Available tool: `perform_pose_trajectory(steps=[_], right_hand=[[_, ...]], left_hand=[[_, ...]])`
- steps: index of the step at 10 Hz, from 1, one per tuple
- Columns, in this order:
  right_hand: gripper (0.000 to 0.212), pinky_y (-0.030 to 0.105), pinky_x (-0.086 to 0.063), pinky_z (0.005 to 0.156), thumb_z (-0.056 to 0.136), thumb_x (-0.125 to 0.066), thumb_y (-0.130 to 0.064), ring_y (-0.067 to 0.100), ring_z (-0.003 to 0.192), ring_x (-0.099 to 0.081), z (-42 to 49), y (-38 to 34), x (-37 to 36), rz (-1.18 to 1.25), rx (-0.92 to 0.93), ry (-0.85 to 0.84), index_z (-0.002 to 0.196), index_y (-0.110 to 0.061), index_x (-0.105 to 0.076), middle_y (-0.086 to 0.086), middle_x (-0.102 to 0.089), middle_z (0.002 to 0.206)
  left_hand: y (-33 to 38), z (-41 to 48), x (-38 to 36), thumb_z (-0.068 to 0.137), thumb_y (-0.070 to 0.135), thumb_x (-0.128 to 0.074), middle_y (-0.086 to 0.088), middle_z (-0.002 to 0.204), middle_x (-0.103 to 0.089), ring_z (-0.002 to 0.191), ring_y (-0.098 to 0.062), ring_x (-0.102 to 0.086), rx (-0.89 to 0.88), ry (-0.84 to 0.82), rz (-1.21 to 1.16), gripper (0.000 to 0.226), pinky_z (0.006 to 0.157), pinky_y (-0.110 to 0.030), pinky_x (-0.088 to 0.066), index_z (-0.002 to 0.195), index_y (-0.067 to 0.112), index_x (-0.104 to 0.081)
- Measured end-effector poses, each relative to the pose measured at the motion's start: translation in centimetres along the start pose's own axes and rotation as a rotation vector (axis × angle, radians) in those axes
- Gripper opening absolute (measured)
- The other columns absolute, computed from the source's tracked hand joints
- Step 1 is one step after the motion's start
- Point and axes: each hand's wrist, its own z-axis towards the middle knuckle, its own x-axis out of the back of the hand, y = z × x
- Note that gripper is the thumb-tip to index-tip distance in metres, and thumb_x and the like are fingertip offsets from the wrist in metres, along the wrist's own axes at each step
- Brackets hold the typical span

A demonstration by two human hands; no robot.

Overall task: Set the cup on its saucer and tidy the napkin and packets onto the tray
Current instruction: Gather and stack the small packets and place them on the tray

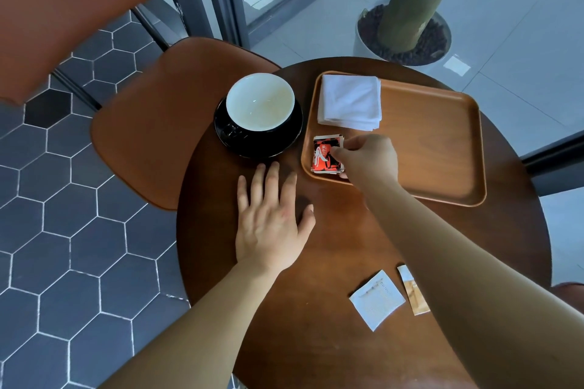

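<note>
A white cup [260,101] stands on its black saucer [257,144] at the table's far left. The wooden tray [436,148] lies to the right, with a folded white napkin [350,101] in its far left corner. My right hand [366,158] pinches a stack of red packets [325,155] at the tray's near left corner. Flat on the table in front of the saucer rests my left hand [271,218], fingers straight. A white packet [377,299] and a tan packet [414,290] lie on the table near me, the tan one partly hidden by my right forearm.
The round wooden table [316,309] is small, with its edge close on the left. A brown chair [151,123] stands at its far left over hexagon floor tiles. A potted trunk [407,28] stands behind the tray beyond glass.
</note>
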Motion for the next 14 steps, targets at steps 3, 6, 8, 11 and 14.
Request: perform_pose_trajectory(steps=[3,6,8,11,14], right_hand=[[0.013,0.029,-0.050,0.062,0.085,-0.071,-0.030,0.021,0.073,-0.065,0.1,-0.4,-0.4,-0.191,0.060,-0.002,0.076,-0.020,-0.072,-0.003,-0.065,0.069],[0.019,0.031,-0.052,0.074,0.087,-0.068,-0.030,0.020,0.087,-0.065,0.0,-0.1,0.0,-0.168,0.098,0.044,0.098,-0.015,-0.073,0.000,-0.072,0.092],[0.016,0.027,-0.047,0.069,0.086,-0.067,-0.023,0.015,0.086,-0.063,-0.3,0.5,0.6,-0.139,0.135,0.058,0.101,-0.018,-0.072,-0.009,-0.065,0.086],[0.009,0.022,-0.044,0.055,0.084,-0.066,-0.024,0.011,0.072,-0.062,-2.2,1.8,2.1,-0.099,0.175,0.035,0.093,-0.022,-0.068,-0.013,-0.066,0.081],[0.010,0.006,-0.041,0.059,0.080,-0.072,-0.024,-0.005,0.074,-0.061,-9.5,10.6,9.9,-0.179,0.173,0.009,0.088,-0.030,-0.072,-0.019,-0.067,0.070]], left_hand=[[-0.1,0.0,-0.1,0.091,0.052,-0.043,-0.014,0.150,-0.044,0.145,-0.033,-0.032,0.000,0.006,0.004,0.059,0.120,-0.056,-0.019,0.138,0.017,-0.050],[-0.1,0.0,-0.1,0.091,0.052,-0.043,-0.014,0.150,-0.044,0.145,-0.032,-0.032,-0.002,0.014,0.007,0.059,0.120,-0.056,-0.020,0.138,0.016,-0.051],[-0.1,-0.1,-0.2,0.091,0.053,-0.042,-0.014,0.150,-0.043,0.145,-0.033,-0.032,-0.003,0.010,0.009,0.060,0.120,-0.056,-0.019,0.138,0.017,-0.050],[-0.2,-0.1,-0.2,0.090,0.053,-0.042,-0.014,0.150,-0.043,0.144,-0.033,-0.032,-0.007,0.014,-0.017,0.060,0.119,-0.056,-0.020,0.137,0.016,-0.051],[0.1,-0.4,1.7,0.093,0.043,-0.056,-0.018,0.148,-0.043,0.144,-0.036,-0.031,-0.012,-0.096,-0.103,0.055,0.119,-0.056,-0.020,0.137,0.011,-0.052]])
